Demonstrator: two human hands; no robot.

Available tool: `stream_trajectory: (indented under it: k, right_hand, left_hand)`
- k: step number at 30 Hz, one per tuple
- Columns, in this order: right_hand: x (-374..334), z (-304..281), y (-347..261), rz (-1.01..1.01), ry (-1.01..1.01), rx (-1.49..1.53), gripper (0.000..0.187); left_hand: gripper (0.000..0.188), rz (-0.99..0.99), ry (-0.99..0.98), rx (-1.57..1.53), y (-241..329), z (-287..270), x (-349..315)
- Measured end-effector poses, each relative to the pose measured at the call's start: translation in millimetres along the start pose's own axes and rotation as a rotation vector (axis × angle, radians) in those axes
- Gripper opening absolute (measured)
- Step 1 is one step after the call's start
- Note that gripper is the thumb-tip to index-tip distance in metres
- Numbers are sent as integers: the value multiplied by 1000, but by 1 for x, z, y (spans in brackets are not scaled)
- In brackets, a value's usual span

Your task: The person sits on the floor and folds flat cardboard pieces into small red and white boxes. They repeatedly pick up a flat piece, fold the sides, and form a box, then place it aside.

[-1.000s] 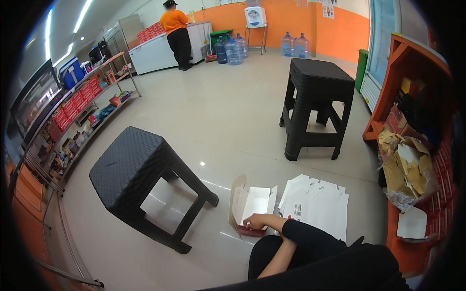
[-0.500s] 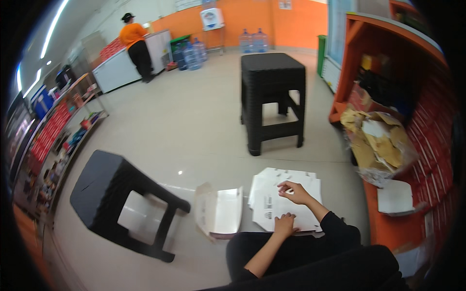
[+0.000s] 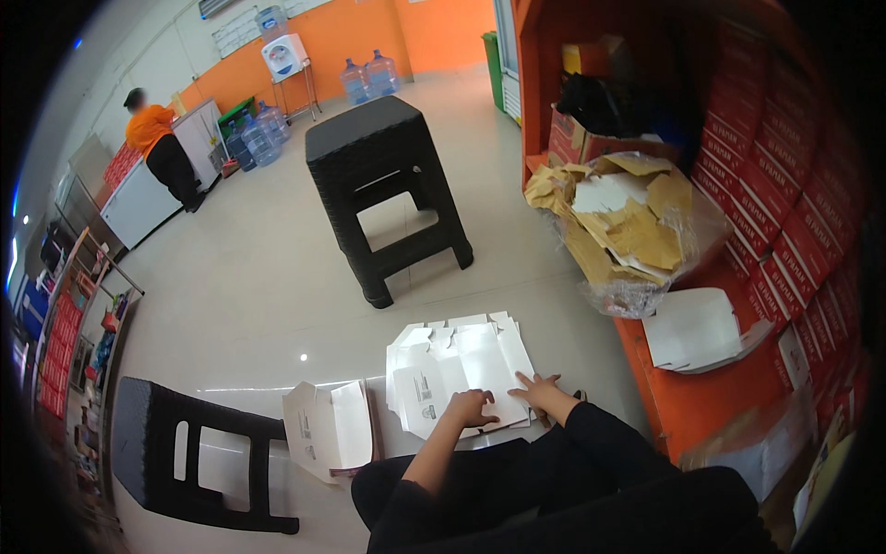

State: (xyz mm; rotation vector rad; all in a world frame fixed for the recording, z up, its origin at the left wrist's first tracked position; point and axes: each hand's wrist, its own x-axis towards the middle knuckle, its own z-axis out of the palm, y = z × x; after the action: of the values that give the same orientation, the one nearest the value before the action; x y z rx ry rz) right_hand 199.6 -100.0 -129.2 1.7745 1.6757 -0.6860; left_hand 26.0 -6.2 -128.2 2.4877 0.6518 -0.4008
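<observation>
Below me on the floor lies a stack of flat white carton sheets (image 3: pixel 452 365), with tabs cut along the far edge and small black print on the left part. My left hand (image 3: pixel 469 411) rests on the near part of the top sheet, its fingers bent but apart. At the sheet's right edge is my right hand (image 3: pixel 543 397), fingers spread and touching the card. Neither hand grips anything. Just left of the stack sits a partly folded white carton (image 3: pixel 332 429) with its flap raised.
One black stool (image 3: pixel 388 194) stands ahead; another stool (image 3: pixel 203 452) is at the left. An orange shelf (image 3: pixel 678 397) on the right bears a torn paper-wrapped pack (image 3: pixel 628 231), a white carton (image 3: pixel 697 328) and stacked red boxes (image 3: pixel 784 240). Far left, a person (image 3: pixel 157 138) stands by a freezer.
My view has swung right, so everything sits further left. My right hand has come down from above the sheets to their right edge; my left hand stays on the near part.
</observation>
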Motion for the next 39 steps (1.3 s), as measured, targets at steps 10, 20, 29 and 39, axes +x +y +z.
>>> stream_trajectory:
  k: [10, 20, 29, 39]
  right_hand:
    - [21, 28, 35, -44, 403, 309, 69]
    - [-61, -36, 47, -237, 1237, 1515, 8]
    - [-167, -108, -7, -421, 1505, 622, 5]
    - [-172, -119, -10, -653, 1397, 281, 8]
  left_hand:
    - [21, -58, 186, -142, 20, -2, 10]
    - [41, -20, 234, -894, 15, -62, -15]
    - [36, 121, 120, -842, 40, -108, -69]
    - [40, 80, 281, -746, 80, -127, -101]
